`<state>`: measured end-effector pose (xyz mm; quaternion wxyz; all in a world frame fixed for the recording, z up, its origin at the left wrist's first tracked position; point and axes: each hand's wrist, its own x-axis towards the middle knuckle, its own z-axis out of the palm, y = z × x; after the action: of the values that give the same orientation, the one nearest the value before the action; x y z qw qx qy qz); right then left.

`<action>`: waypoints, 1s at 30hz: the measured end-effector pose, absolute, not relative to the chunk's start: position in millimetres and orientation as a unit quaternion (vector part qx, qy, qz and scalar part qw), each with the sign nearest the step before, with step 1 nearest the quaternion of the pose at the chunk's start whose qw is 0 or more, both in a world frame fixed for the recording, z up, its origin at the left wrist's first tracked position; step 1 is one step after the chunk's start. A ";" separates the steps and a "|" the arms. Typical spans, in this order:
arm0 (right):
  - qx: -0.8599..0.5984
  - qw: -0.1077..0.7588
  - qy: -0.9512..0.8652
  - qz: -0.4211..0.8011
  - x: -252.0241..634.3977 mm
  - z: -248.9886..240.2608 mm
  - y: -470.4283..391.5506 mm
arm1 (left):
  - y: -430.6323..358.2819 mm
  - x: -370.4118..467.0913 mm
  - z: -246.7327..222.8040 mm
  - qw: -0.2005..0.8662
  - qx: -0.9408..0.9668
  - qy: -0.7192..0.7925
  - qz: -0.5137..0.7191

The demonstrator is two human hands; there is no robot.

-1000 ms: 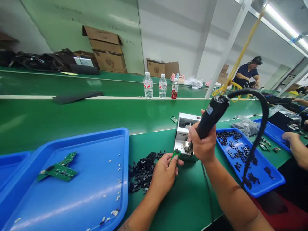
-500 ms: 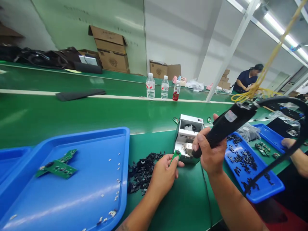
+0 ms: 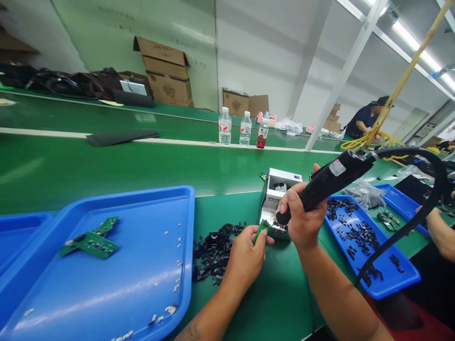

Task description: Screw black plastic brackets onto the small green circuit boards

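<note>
The small green circuit board (image 3: 262,232) is in your left hand (image 3: 245,255), pinched between thumb and fingers just in front of the screw feeder (image 3: 275,200), with a black part at the board's far end. Your right hand (image 3: 307,218) grips the black electric screwdriver (image 3: 329,182), which slants down so that its nose sits over the feeder's front; the bit can't be made out, so you cannot tell from here whether it touches a screw or carries one. By the look of it, the step in hand is working the driver at the feeder's front while you hold the board ready beside it. A move from this pose calls for an unhurried wrist, the driver lined up with whatever it meets, and a steady pinch that keeps your fingertips out from under the nose; the short gap between board and driver leaves little room for a slip. Just left of the feeder, a loose pile of black plastic parts (image 3: 216,251) lies on the green worktop (image 3: 273,293). Beyond the pile, the large blue tray (image 3: 117,194) holds crossed green boards (image 3: 94,244) and scattered small pale pieces. To your right, another blue tray (image 3: 398,290) carries more black parts, and a co-worker's hand (image 3: 439,232) is near a further tray. A yellow cord (image 3: 408,71) hangs down by the driver's top, where the thick black cable (image 3: 423,208) loops over your forearm's side.
</note>
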<state>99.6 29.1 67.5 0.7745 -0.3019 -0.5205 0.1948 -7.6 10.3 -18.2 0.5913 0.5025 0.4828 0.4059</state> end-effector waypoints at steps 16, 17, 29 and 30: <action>-0.334 0.762 -0.523 0.185 97.1 68.6 30.6 | 10.1 -7.4 -24.2 0.569 0.520 0.488 0.411; -0.329 0.763 -0.525 0.184 97.2 68.5 31.0 | 10.2 -7.4 -24.5 0.570 0.520 0.487 0.410; -0.298 0.740 -0.569 0.200 97.9 61.6 32.9 | 9.9 -5.6 -12.3 0.621 0.468 0.469 0.418; -0.300 0.731 -0.579 0.203 97.7 60.0 31.9 | 10.0 -5.7 -11.3 0.627 0.462 0.468 0.417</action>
<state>97.7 31.9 60.0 0.7306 -0.2999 -0.5787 0.2032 -5.7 10.0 -11.3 0.6267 0.4624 0.4682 0.4174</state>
